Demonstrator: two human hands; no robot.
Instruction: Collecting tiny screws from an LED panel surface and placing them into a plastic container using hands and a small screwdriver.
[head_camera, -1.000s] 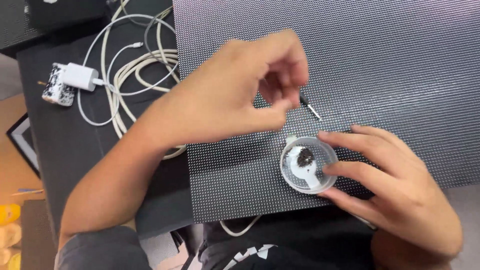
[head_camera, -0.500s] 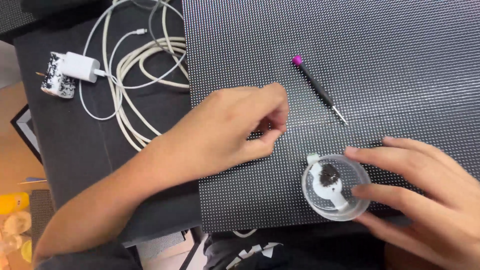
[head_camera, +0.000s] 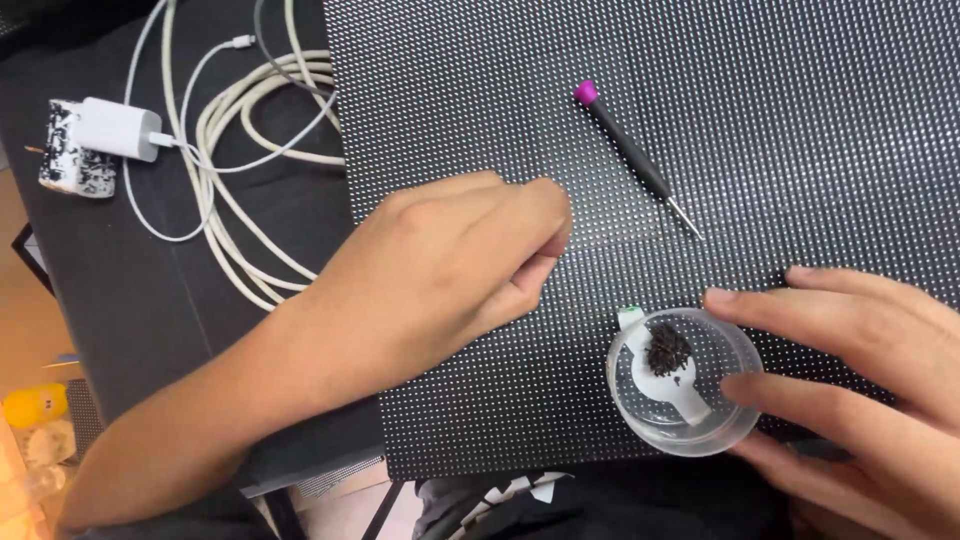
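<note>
My left hand (head_camera: 440, 270) rests on a black dotted LED panel (head_camera: 800, 120), fingers curled in with thumb and forefinger pressed together; nothing shows between them. My right hand (head_camera: 860, 370) wraps its fingers around a small clear plastic cup (head_camera: 690, 440) standing near the panel's front edge. Inside the cup lies a white plastic piece with a clump of tiny dark screws (head_camera: 667, 348) on it. A thin black screwdriver (head_camera: 630, 155) with a purple cap lies loose on the panel, beyond both hands and touched by neither.
Coiled white cables (head_camera: 240, 130) and a white charger plug (head_camera: 115, 128) lie on the dark table left of the panel, beside a speckled black-and-white block (head_camera: 70, 165). A yellow object (head_camera: 30, 405) sits at the lower left, off the table.
My left hand has come down from above the cup and settled on the panel to its left, uncovering the screwdriver. My right hand has stayed around the cup.
</note>
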